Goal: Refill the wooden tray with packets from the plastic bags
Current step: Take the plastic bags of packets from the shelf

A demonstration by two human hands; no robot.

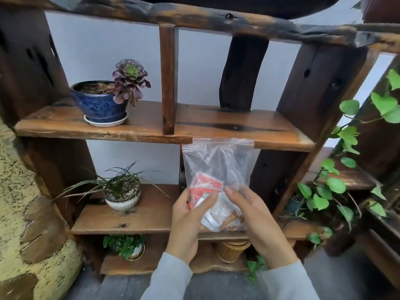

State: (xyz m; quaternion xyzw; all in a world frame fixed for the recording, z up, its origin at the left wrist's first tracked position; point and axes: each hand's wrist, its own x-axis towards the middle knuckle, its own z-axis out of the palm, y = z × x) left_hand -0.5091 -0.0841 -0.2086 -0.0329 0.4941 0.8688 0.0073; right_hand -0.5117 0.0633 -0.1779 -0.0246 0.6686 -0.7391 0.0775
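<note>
A clear zip-top plastic bag [218,161] stands upright in front of the wooden shelf unit, its sealed top level with the middle shelf's front edge. Red-and-white and brown packets [207,187] lie in its lower half. My left hand [188,219] grips the bag's lower left side, thumb across the packets. My right hand [257,221] holds the lower right side from the front. No wooden tray is visible.
The rustic wooden shelf unit [138,128] carries a blue pot with a purple succulent [101,102], a grassy plant in a pale pot [123,191], and a small green plant [125,245] below. A bamboo container [230,252] sits under my hands. Trailing green vines [337,187] hang at right.
</note>
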